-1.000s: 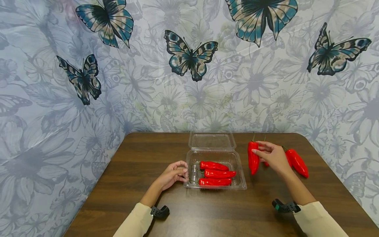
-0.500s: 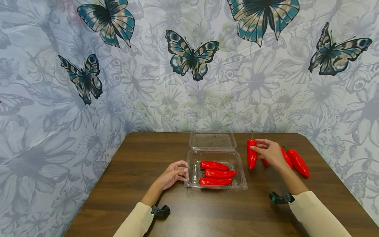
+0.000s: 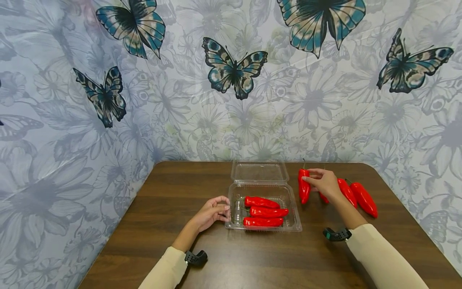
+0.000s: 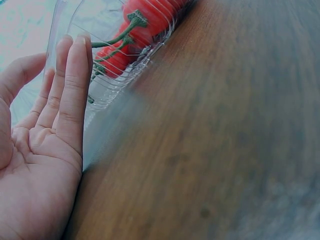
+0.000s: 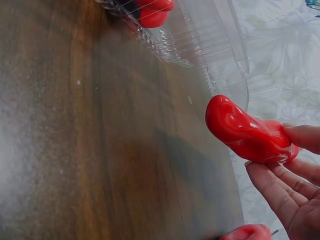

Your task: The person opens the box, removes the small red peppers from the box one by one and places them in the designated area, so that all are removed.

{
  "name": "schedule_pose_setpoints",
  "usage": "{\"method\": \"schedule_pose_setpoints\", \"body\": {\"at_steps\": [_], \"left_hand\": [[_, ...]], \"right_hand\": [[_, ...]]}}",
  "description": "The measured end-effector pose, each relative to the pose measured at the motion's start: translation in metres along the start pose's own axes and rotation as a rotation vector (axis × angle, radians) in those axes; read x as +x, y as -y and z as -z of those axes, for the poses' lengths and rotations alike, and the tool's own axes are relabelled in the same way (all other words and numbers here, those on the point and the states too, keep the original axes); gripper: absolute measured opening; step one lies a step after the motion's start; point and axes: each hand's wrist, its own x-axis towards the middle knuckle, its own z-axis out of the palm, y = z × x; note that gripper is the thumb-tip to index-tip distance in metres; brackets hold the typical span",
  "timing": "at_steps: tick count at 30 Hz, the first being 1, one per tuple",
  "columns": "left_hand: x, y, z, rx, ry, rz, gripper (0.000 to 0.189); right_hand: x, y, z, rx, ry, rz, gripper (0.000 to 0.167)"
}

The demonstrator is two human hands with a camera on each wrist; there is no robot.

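"As the surface [image 3: 173, 184] is so broad, why does the clear container [image 3: 294, 210] sit near its middle?"

"Probably so both hands can reach it. Its lid [image 3: 260, 171] is folded back, leaving the top uncovered."

"And the left hand [image 3: 213, 213]?"

"Spread rather than clenched, its fairly straight fingers touching the left wall, I'd guess to steady such a light thing. The right hand [image 3: 323, 182] pinches a red pepper [image 3: 304, 190] just beside the container's right side, stem up, which leaves most of it free of the grip."

"The others?"

"Three packed peppers [image 3: 268, 212] lie side by side inside; two loose peppers [image 3: 363, 200] lie off to the right."

"What's hard to make out?"

"One half-hidden pepper [image 3: 324, 198] behind the right hand, and whether the left thumb touches the rim. Smallest are the green stems [image 4: 118, 39], seen through ridged plastic, partly covered by the fingers."
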Motion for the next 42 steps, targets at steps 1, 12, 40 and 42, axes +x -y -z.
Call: {"method": "schedule_pose_setpoints", "body": {"at_steps": [1, 12, 40, 42], "left_hand": [[0.000, 0.000, 0.000, -0.001, 0.000, -0.001, 0.017], [0.000, -0.002, 0.000, -0.011, 0.015, -0.015, 0.014], [0.001, 0.000, -0.001, -0.012, -0.003, -0.004, 0.014], [0.001, 0.000, -0.001, -0.013, 0.000, -0.004, 0.015]], "right_hand": [[0.001, 0.000, 0.000, 0.001, 0.004, -0.005, 0.060], [0.019, -0.008, -0.006, 0.003, 0.000, -0.030, 0.057], [0.037, -0.012, -0.012, 0.011, 0.070, -0.119, 0.055], [0.038, -0.013, -0.012, 0.011, 0.068, -0.116, 0.055]]}}
